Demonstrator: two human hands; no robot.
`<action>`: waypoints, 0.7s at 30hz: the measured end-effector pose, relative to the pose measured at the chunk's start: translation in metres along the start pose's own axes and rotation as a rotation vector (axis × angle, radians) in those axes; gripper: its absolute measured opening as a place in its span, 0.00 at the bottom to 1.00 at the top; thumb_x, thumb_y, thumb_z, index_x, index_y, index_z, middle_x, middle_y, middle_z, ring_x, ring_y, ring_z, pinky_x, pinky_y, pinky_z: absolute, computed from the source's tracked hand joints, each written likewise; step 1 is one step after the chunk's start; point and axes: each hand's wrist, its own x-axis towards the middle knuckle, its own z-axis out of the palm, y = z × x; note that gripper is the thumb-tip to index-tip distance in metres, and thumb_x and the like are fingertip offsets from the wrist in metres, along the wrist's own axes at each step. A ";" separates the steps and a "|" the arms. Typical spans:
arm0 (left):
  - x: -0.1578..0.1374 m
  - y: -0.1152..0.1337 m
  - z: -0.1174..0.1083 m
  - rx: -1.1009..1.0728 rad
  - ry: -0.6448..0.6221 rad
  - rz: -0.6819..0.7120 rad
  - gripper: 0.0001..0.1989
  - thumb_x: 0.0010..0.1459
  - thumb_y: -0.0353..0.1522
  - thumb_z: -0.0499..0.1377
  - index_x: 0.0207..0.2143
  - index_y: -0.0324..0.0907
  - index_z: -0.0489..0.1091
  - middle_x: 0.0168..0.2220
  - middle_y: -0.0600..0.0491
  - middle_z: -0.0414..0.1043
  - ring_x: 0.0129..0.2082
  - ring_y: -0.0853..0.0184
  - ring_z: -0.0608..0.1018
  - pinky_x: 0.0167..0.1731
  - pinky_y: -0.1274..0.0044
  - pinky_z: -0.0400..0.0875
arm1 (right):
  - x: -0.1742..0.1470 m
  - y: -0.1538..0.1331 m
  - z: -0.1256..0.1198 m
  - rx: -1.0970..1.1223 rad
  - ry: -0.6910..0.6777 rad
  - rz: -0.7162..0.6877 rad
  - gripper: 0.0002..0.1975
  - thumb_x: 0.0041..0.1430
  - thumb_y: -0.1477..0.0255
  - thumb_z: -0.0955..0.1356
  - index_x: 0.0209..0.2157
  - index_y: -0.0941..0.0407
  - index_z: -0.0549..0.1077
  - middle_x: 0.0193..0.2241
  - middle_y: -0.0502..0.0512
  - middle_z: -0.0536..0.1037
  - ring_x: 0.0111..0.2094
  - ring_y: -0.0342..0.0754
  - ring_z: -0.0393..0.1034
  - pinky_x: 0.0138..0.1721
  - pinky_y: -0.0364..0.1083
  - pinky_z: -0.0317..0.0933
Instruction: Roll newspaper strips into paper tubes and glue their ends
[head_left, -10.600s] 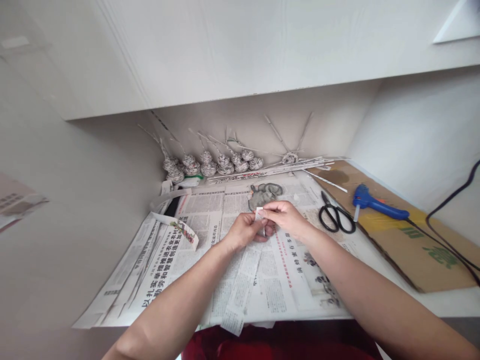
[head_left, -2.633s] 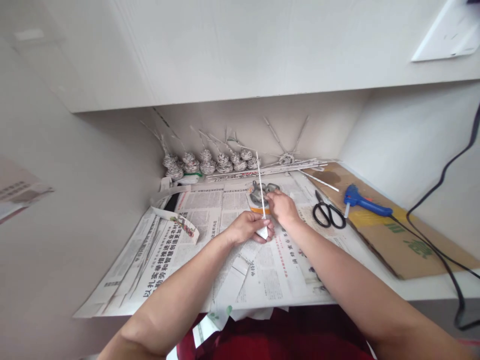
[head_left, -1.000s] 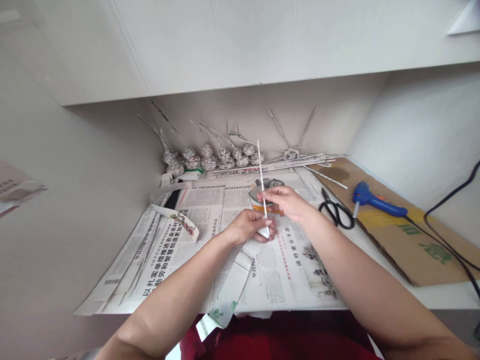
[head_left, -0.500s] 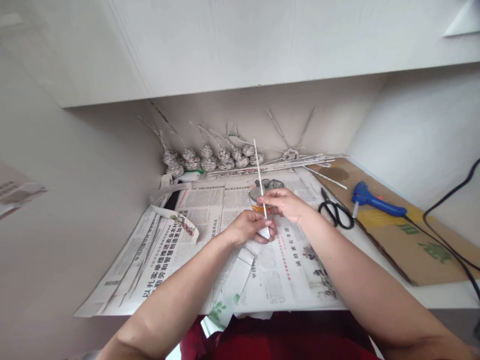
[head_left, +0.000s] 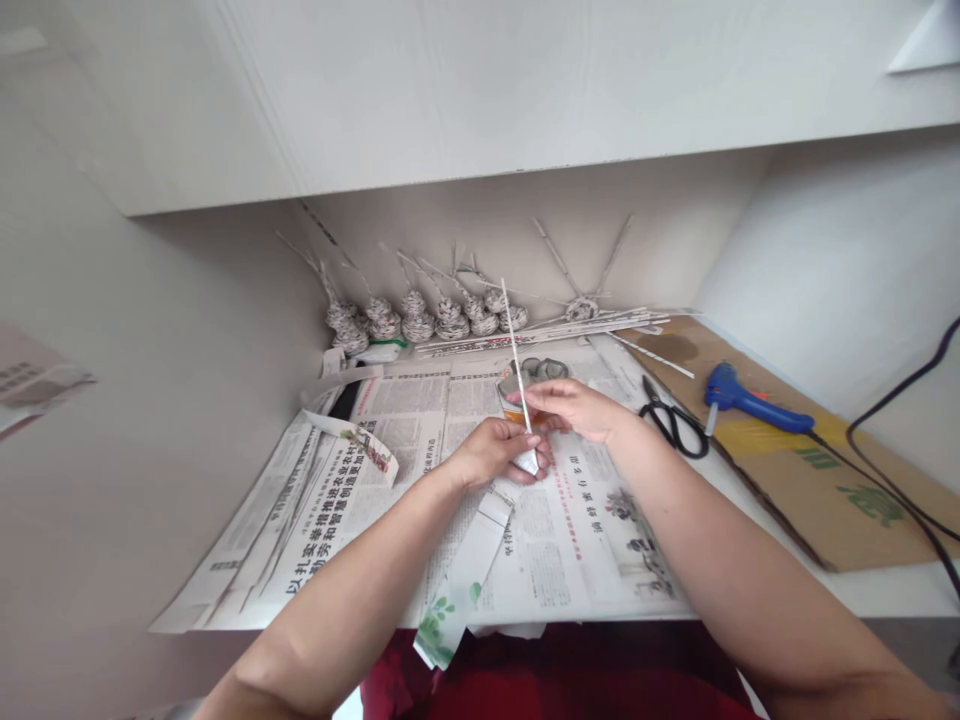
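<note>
A thin rolled paper tube [head_left: 514, 345] stands nearly upright between my hands, leaning slightly left at the top. My left hand [head_left: 491, 452] is closed around its lower end, where the white paper widens under the thumb. With fingertips and thumb, my right hand [head_left: 577, 408] pinches the tube just above. A long white paper strip [head_left: 469, 560] with green printed leaves trails from below my left hand over the table's front edge. Behind my hands sits a round container [head_left: 510, 388] with a grey lump beside it, partly hidden.
Newspaper [head_left: 420, 400] covers the table. Several woven paper gourds [head_left: 452, 318] line the back, beside a bundle of paper tubes [head_left: 555, 328]. Black scissors [head_left: 673, 420] lie at right. A blue glue gun [head_left: 757, 400] with a cord rests on cardboard [head_left: 840, 500]. Loose paper strips [head_left: 262, 520] lie left.
The tube has tilted a little to the left at its top and turned between my fingers. The trailing leaf-printed strip has shifted slightly right. Both hands stay in nearly the same place.
</note>
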 end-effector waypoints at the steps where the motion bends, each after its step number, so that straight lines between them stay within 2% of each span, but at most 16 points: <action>1: 0.000 0.000 0.000 0.000 0.001 -0.005 0.21 0.49 0.45 0.60 0.36 0.35 0.71 0.32 0.46 0.73 0.31 0.66 0.77 0.27 0.76 0.73 | 0.000 0.000 0.001 -0.007 -0.015 0.003 0.17 0.49 0.63 0.71 0.38 0.59 0.76 0.31 0.55 0.77 0.25 0.39 0.68 0.25 0.39 0.62; 3: 0.001 -0.002 0.001 0.003 0.000 -0.013 0.21 0.49 0.44 0.61 0.36 0.35 0.72 0.32 0.46 0.73 0.31 0.66 0.77 0.28 0.75 0.73 | 0.001 0.001 0.004 0.012 0.017 -0.002 0.14 0.47 0.64 0.72 0.33 0.60 0.77 0.31 0.55 0.77 0.25 0.38 0.68 0.25 0.38 0.62; 7: 0.002 -0.005 0.001 0.000 0.008 -0.013 0.20 0.50 0.43 0.61 0.36 0.34 0.72 0.32 0.46 0.73 0.31 0.65 0.77 0.29 0.74 0.73 | 0.003 0.001 0.008 0.095 0.167 -0.016 0.12 0.41 0.66 0.75 0.25 0.58 0.74 0.25 0.49 0.74 0.27 0.40 0.69 0.27 0.38 0.62; 12: 0.002 -0.004 0.001 0.010 0.005 -0.013 0.19 0.50 0.43 0.61 0.35 0.34 0.72 0.32 0.46 0.73 0.30 0.66 0.76 0.28 0.75 0.72 | 0.003 0.000 0.010 0.108 0.119 -0.008 0.14 0.42 0.64 0.74 0.29 0.59 0.75 0.34 0.55 0.77 0.34 0.45 0.72 0.33 0.42 0.66; 17: 0.002 -0.004 0.002 0.018 0.002 -0.017 0.19 0.50 0.43 0.61 0.34 0.34 0.72 0.31 0.47 0.73 0.31 0.66 0.76 0.29 0.75 0.73 | 0.002 -0.001 0.011 0.131 0.255 -0.011 0.15 0.39 0.63 0.75 0.25 0.58 0.73 0.28 0.52 0.77 0.31 0.45 0.72 0.30 0.42 0.66; 21: 0.003 -0.006 0.001 0.002 0.028 -0.018 0.20 0.49 0.44 0.62 0.35 0.35 0.72 0.30 0.47 0.73 0.31 0.66 0.76 0.29 0.74 0.73 | 0.002 -0.002 0.009 0.106 0.142 0.020 0.14 0.43 0.63 0.74 0.29 0.58 0.75 0.33 0.55 0.77 0.32 0.46 0.73 0.30 0.42 0.66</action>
